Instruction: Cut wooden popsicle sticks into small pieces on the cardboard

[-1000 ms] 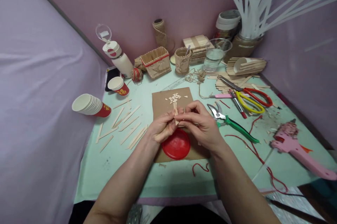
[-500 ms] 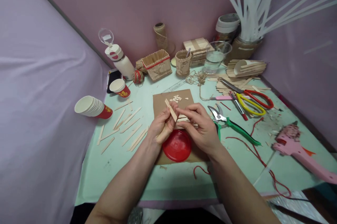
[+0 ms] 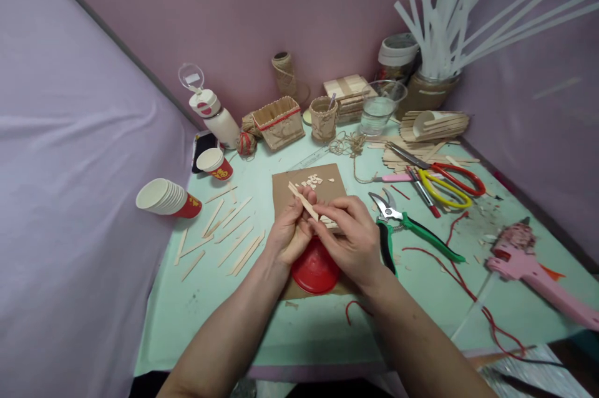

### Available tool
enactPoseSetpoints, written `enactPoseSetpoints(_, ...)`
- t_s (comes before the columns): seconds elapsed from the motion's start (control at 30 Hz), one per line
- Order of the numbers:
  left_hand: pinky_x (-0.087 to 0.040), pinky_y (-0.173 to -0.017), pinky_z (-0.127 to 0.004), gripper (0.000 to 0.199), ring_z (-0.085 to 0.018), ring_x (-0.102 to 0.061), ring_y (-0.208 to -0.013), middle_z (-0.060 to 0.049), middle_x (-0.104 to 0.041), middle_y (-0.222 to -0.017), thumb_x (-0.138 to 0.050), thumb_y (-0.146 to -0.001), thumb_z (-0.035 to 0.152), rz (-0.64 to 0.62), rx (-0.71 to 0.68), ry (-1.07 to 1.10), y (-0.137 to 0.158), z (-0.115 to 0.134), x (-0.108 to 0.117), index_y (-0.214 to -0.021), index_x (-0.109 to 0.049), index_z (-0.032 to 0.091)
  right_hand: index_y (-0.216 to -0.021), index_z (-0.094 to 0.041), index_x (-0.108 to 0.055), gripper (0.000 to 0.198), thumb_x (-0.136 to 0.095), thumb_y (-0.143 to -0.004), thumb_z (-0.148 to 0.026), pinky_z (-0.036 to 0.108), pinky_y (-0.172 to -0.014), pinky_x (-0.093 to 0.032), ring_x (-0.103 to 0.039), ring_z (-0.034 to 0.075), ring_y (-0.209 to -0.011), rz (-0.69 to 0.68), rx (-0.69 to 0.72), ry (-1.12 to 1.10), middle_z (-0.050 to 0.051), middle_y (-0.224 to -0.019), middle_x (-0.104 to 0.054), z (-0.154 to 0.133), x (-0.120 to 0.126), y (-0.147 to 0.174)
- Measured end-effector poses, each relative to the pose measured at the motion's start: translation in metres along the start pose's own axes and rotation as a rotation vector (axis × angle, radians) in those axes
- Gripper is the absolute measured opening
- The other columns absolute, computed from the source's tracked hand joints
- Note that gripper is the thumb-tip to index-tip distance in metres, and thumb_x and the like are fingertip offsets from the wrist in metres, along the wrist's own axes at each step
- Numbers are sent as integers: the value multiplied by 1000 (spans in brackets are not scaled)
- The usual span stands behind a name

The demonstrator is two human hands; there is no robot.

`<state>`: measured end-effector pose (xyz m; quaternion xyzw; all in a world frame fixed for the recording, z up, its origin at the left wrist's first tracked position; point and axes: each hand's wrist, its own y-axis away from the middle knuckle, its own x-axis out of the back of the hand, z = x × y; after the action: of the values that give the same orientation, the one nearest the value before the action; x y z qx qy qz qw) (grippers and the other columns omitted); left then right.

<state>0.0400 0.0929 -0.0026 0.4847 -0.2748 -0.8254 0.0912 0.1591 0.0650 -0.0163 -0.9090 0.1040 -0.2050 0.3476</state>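
Note:
Between my two hands a short flat wooden craft stick [image 3: 303, 199] is held at a slant above a piece of cardboard [image 3: 285, 182]. My left hand [image 3: 291, 229] pinches its upper part between thumb and fingers. The fingertips of my right hand [image 3: 349, 232] close on its lower end. Beneath the hands lies a red round lid [image 3: 316, 268], partly covered by them. More wooden pieces [image 3: 328, 222] show behind my right fingers. Small wood chips [image 3: 312, 181] lie in a little heap on the cardboard. Cut sticks [image 3: 234, 229] are spread to the left.
Green-handled pruning shears [image 3: 423, 234], scissors [image 3: 444, 186] and a pink glue gun [image 3: 524, 267] lie to the right, with red string [image 3: 461, 279] between. Paper cups [image 3: 163, 197] and a white bottle [image 3: 219, 123] stand left. A clear water cup [image 3: 378, 112] stands at the back.
My right fingertips have moved left and taken hold of the lower end of the craft stick, which they were just beside before. The view has shifted slightly.

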Motion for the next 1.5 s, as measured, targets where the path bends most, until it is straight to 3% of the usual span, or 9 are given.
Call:
enactPoseSetpoints(0.33,-55,-82,-20,38,-10,-72,-79,-5,-74,-96,-32,-97,7,-22,11,-4,0,-2,2,-129,-50,17,-97,-24,-67,20,-62,-82,-13,34,-70,-51,-58,18,-79,47,-28,42,4,-86,-60,-5,-3,1)
enactPoseSetpoints(0.6,-55,-77,-17,35,-9,-71,-73,-2,-73,-78,-31,-97,5,8,9,17,2,2,-2,-118,-57,13,-99,-22,-64,20,-67,-80,-18,32,-67,-52,-59,18,-80,33,-117,-1,5,-91,-57,-6,-4,2)
enactPoseSetpoints(0.77,-54,-81,-20,33,-8,-70,-71,-1,-72,-76,-31,-97,7,-9,23,18,3,1,-2,-112,-59,14,-95,-22,-63,17,-67,-79,-18,32,-65,-51,-60,18,-79,44,-105,3,5,-89,-58,-8,-3,2)
enactPoseSetpoints(1.13,-48,-94,-24,36,-8,-70,-76,-1,-73,-82,-30,-99,10,15,0,89,2,0,-2,-119,-60,16,-90,-20,-63,13,-68,-79,-15,31,-69,-51,-58,16,-78,68,-102,42,3,-84,-58,-7,-5,4)
enactPoseSetpoints(1.5,-53,-85,-21,36,-9,-70,-73,0,-72,-76,-29,-100,13,15,27,72,2,-2,-1,-122,-56,14,-91,-21,-65,14,-68,-79,-13,32,-70,-48,-57,17,-77,80,-59,42,4,-83,-61,-7,-5,5)
